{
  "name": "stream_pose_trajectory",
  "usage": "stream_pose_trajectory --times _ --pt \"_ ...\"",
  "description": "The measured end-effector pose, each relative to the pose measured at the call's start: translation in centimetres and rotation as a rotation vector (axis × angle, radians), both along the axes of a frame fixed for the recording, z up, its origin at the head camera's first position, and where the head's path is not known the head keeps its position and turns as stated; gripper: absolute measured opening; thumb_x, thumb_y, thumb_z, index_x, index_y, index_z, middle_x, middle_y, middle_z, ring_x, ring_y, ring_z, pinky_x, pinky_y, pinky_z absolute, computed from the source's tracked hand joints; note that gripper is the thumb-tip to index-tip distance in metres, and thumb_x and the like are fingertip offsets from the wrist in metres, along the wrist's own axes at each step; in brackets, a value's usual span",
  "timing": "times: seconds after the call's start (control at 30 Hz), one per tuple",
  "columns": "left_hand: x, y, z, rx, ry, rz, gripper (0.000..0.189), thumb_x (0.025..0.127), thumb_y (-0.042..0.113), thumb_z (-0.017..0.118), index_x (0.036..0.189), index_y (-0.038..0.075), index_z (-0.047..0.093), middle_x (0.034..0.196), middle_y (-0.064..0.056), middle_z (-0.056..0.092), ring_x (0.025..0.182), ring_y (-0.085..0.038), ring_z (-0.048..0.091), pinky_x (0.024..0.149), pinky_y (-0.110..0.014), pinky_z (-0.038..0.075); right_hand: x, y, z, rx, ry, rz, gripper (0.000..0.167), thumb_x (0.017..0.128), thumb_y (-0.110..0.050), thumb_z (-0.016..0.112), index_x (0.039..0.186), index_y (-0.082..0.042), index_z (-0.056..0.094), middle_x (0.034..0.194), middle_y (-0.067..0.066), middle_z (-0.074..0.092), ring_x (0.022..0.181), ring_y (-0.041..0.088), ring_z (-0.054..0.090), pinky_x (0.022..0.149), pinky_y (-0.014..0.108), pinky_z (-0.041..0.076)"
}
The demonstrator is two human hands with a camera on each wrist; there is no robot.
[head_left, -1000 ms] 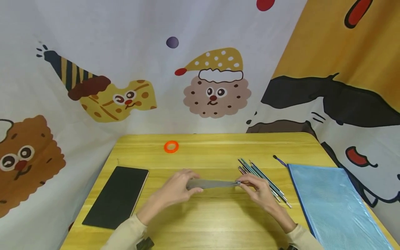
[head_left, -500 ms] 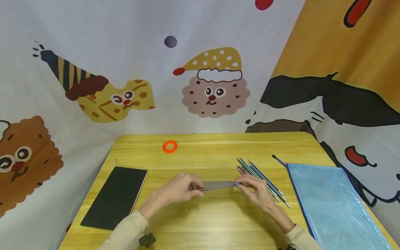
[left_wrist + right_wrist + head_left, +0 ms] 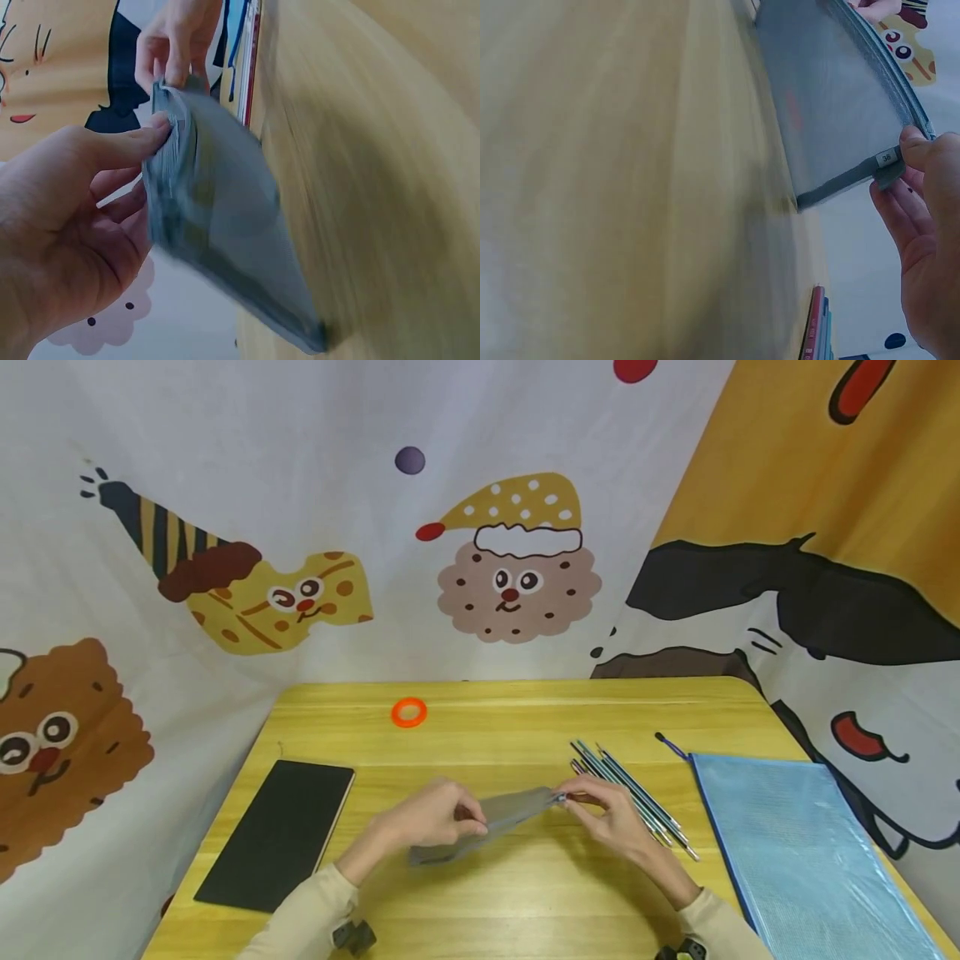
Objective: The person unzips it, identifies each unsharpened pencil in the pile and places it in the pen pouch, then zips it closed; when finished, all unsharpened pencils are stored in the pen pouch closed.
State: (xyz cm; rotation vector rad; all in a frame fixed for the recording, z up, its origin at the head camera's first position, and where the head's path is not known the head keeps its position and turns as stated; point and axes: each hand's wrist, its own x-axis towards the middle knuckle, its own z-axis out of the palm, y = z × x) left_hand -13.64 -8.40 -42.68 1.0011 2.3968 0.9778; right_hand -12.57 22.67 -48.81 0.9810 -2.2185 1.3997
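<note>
The left hand (image 3: 431, 817) and right hand (image 3: 611, 812) pinch a grey, translucent, rectangular zip pouch (image 3: 517, 808) along its zip edge and at one corner, probably to steady it; slender metallic-coloured pencils (image 3: 635, 795) lie towards three o'clock.

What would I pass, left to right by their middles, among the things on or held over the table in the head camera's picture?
Black notebook, orange ring, grey pouch, pencils, blue bag.

Yellow wood-grain table (image 3: 465, 910); black notebook (image 3: 277, 835) at left, orange ring (image 3: 409, 723) toward far edge, loose pencils (image 3: 636, 789), blue pouch (image 3: 810, 852) at right
</note>
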Motion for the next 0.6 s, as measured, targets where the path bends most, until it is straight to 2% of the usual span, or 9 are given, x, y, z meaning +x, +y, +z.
stream_pose_trajectory --times 0.1,0.2,0.3,0.43,0.5,0.6 --pt "0.4 0.3 0.0 0.015 -0.057 0.015 0.006 0.094 0.015 0.073 0.095 0.011 0.078 0.084 0.006 0.073 0.072 -0.003 0.063 0.066 -0.015 0.057 0.1 -0.6 1.1 0.018 -0.009 -0.029 0.029 0.077 0.023 0.072 0.101 0.007 0.072 0.098 0.023 0.073 0.09 0.02 0.074 0.077 0.033 0.066" --pt "0.7 0.5 -0.2 0.038 -0.11 0.019 0.005 0.092 0.014 0.075 0.093 0.01 0.077 0.081 0.007 0.071 0.07 -0.003 0.063 0.065 -0.016 0.058 0.2 -1.0 1.7 0.038 0.02 -0.041 0.029 0.077 0.024 0.071 0.103 0.01 0.071 0.098 0.025 0.073 0.089 0.024 0.074 0.075 0.039 0.066" --pt "0.9 0.6 -0.4 0.06 -0.138 0.015 0.005 0.092 0.014 0.075 0.09 0.01 0.076 0.078 0.004 0.07 0.066 -0.006 0.064 0.062 -0.017 0.058 -0.1 -1.1 1.3 0.047 0.035 -0.05 0.031 0.078 0.022 0.072 0.106 0.01 0.071 0.102 0.024 0.074 0.091 0.027 0.074 0.076 0.038 0.066" --pt "0.9 0.8 -0.9 0.085 -0.197 0.044 0.005 0.092 0.014 0.075 0.089 0.009 0.075 0.076 -0.001 0.072 0.064 -0.02 0.069 0.057 -0.023 0.061 -0.7 -0.9 0.2 0.048 0.011 -0.034 0.031 0.082 0.017 0.073 0.111 0.008 0.071 0.108 0.021 0.074 0.095 0.029 0.075 0.079 0.033 0.065" --pt "0.9 1.0 -1.1 0.091 -0.23 0.066 0.005 0.091 0.015 0.075 0.089 0.01 0.075 0.075 0.001 0.072 0.065 -0.025 0.071 0.057 -0.029 0.063 -0.9 -0.9 -0.1 0.056 -0.008 -0.028 0.032 0.083 0.015 0.073 0.114 0.006 0.071 0.111 0.02 0.074 0.097 0.029 0.075 0.081 0.034 0.065" --pt "0.9 1.1 -1.4 0.104 -0.265 0.092 0.005 0.091 0.015 0.075 0.091 0.01 0.075 0.075 0.004 0.071 0.064 -0.023 0.071 0.058 -0.035 0.064 -0.9 -1.0 -0.2 0.083 -0.031 -0.043 0.038 0.083 0.014 0.074 0.119 0.003 0.07 0.115 0.018 0.074 0.101 0.032 0.074 0.085 0.04 0.064"
